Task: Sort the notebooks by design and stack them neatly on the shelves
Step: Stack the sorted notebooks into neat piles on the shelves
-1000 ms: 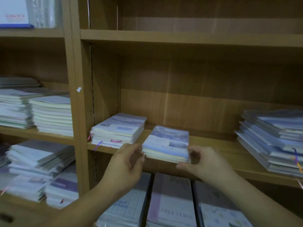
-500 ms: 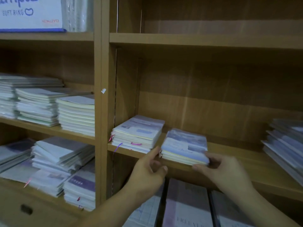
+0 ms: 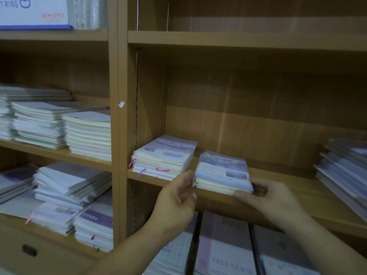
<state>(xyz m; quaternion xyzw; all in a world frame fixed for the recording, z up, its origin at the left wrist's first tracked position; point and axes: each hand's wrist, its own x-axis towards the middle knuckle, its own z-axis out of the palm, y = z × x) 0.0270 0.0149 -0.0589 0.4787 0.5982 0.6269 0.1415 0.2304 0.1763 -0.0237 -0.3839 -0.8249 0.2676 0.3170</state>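
A small stack of blue-covered notebooks (image 3: 222,171) lies on the middle shelf (image 3: 294,187) of the right bay, near its front edge. My right hand (image 3: 266,197) grips the stack's front right corner, thumb along the front edge and fingers curled round the right side. My left hand (image 3: 176,197) is beside the stack's left edge with its fingers loosely curled and the thumb tip at the front left corner; it holds nothing. A similar, taller stack with pink and purple ribbons (image 3: 164,155) stands just left of it.
A slanting pile of blue notebooks (image 3: 343,171) fills the shelf's right end. Larger notebooks, one reading "FREE VERSE" (image 3: 224,245), lie on the shelf below. Past the wooden upright (image 3: 121,135), the left bay holds several stacks (image 3: 87,133). A white box (image 3: 33,12) sits top left.
My left hand has let go of the stack's left edge and dropped slightly beside it. The stack now rests on the shelf, my right hand still on it. The view has shifted left.
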